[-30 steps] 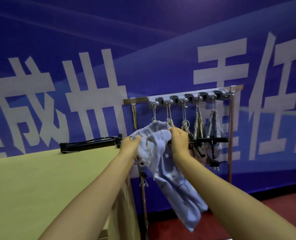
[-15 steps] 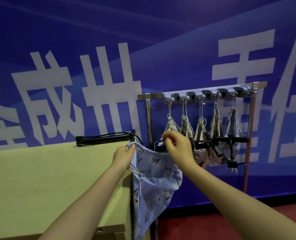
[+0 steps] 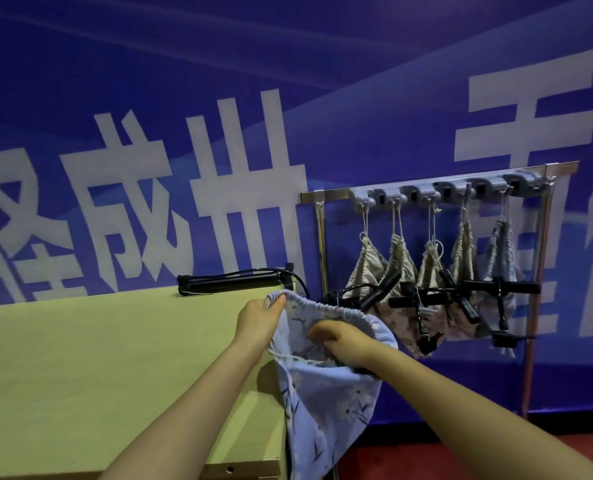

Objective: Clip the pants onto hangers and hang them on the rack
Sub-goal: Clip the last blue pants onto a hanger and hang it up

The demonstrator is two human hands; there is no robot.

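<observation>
Light blue floral pants (image 3: 326, 407) hang off the right end of the table, waistband up. My left hand (image 3: 258, 318) pinches the elastic waistband at its left corner. My right hand (image 3: 345, 342) reaches into the open waist and grips the front edge of the waistband near the white drawstring. Something dark shows just under my right wrist; I cannot tell what it is. Behind, the metal rack (image 3: 437, 183) carries several grey hooks with patterned pants (image 3: 397, 271) hung by strings and black clip hangers (image 3: 499, 289) across them.
A yellow-green table (image 3: 97, 368) fills the lower left. A black folded tripod (image 3: 232, 282) with a cable lies at its back edge. A blue banner wall stands close behind. Red floor (image 3: 426, 455) lies below the rack.
Both hands came down and away from the rack with the blue pants. My right hand dropped from the waistband's top edge into the open waist. The view shifted left.
</observation>
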